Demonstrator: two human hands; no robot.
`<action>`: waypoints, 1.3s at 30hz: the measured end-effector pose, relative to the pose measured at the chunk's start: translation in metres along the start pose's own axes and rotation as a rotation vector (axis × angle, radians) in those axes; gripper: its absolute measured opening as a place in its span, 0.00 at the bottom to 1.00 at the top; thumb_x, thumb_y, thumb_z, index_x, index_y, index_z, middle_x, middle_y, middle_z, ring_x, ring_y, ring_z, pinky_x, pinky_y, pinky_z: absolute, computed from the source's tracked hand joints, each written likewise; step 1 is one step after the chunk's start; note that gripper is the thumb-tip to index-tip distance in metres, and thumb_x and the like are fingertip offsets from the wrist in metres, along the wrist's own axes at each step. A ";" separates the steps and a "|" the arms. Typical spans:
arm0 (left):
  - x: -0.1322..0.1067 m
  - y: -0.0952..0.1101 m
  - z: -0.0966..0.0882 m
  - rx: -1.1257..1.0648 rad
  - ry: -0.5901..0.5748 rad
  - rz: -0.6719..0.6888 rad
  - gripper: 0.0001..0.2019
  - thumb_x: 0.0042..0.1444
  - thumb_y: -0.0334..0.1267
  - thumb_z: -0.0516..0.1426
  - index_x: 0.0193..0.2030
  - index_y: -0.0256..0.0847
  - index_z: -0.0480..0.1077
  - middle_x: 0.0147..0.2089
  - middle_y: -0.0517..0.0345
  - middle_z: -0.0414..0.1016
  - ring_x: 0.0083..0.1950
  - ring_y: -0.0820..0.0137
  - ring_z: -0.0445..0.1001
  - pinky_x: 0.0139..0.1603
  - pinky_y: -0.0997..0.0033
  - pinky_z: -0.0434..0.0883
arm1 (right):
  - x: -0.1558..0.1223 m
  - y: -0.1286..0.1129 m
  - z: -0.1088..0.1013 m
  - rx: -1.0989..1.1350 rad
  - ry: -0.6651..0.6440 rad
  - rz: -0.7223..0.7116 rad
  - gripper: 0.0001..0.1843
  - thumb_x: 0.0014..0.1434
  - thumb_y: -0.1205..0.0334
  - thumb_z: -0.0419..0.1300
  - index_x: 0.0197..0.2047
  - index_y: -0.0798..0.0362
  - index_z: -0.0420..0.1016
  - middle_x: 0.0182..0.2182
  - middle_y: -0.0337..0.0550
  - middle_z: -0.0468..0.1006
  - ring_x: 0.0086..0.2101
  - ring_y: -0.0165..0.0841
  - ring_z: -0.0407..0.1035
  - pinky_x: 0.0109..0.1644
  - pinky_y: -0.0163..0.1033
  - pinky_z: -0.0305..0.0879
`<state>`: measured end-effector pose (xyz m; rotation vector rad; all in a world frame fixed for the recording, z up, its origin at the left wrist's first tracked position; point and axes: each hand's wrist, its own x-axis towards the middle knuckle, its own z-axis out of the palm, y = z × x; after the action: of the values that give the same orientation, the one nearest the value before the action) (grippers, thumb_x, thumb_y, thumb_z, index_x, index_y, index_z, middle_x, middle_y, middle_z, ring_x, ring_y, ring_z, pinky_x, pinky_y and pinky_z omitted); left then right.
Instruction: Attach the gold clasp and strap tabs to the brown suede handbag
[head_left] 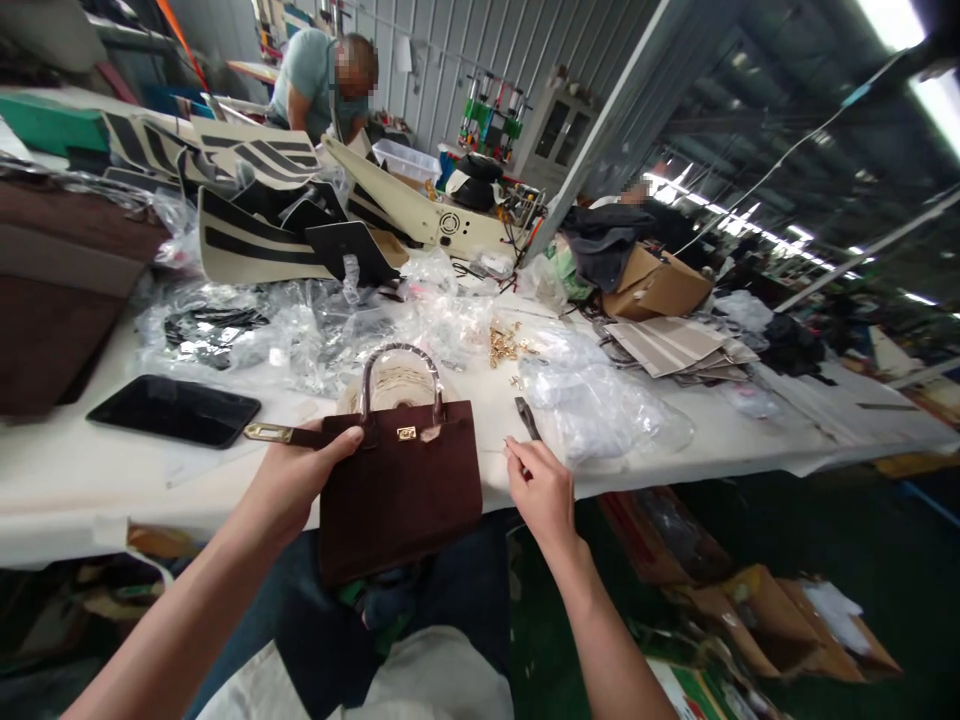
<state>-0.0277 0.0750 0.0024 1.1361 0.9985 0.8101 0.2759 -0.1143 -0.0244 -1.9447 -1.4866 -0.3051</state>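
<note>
A dark brown handbag (401,495) stands upright at the table's front edge, above my lap. Its arched top handle (401,350) is wrapped in clear film, and a small gold clasp (406,433) sits on its front. My left hand (304,475) grips the bag's upper left side, its thumb on the front. From that hand a brown strap with a gold metal end (268,432) sticks out leftward. My right hand (541,485) is closed right of the bag, thumb and forefinger pinched at something too tiny to name. A dark-handled tool (528,418) projects beyond its knuckles; its other end is hidden.
A black phone (174,410) lies at left. Small gold hardware pieces (504,345) are heaped behind a clear plastic bag (607,405). A roll of tape-like material (390,385) sits behind the handbag. Striped panels (262,240) are piled farther back, where another person (319,85) bends over.
</note>
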 end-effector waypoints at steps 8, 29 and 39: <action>-0.001 0.000 0.000 -0.028 -0.004 -0.026 0.30 0.43 0.60 0.78 0.45 0.38 0.86 0.47 0.46 0.89 0.52 0.50 0.81 0.51 0.60 0.73 | -0.003 0.002 0.002 0.014 -0.003 -0.008 0.17 0.81 0.61 0.56 0.58 0.54 0.86 0.41 0.50 0.84 0.37 0.36 0.79 0.42 0.40 0.75; -0.002 -0.001 0.000 -0.046 -0.005 -0.014 0.29 0.45 0.58 0.77 0.46 0.38 0.86 0.47 0.47 0.88 0.50 0.51 0.80 0.50 0.60 0.72 | -0.008 0.001 0.006 0.099 0.064 -0.028 0.15 0.78 0.59 0.61 0.46 0.52 0.89 0.38 0.49 0.85 0.33 0.34 0.76 0.40 0.40 0.76; -0.004 -0.003 -0.003 -0.045 -0.022 0.009 0.29 0.46 0.59 0.77 0.46 0.38 0.85 0.47 0.47 0.88 0.49 0.51 0.80 0.49 0.61 0.72 | -0.011 0.011 0.005 0.353 0.075 0.270 0.15 0.73 0.52 0.68 0.52 0.53 0.90 0.38 0.48 0.86 0.35 0.37 0.78 0.42 0.42 0.76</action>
<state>-0.0319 0.0718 0.0003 1.1097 0.9533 0.8214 0.2813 -0.1212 -0.0383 -1.7956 -1.1243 0.0063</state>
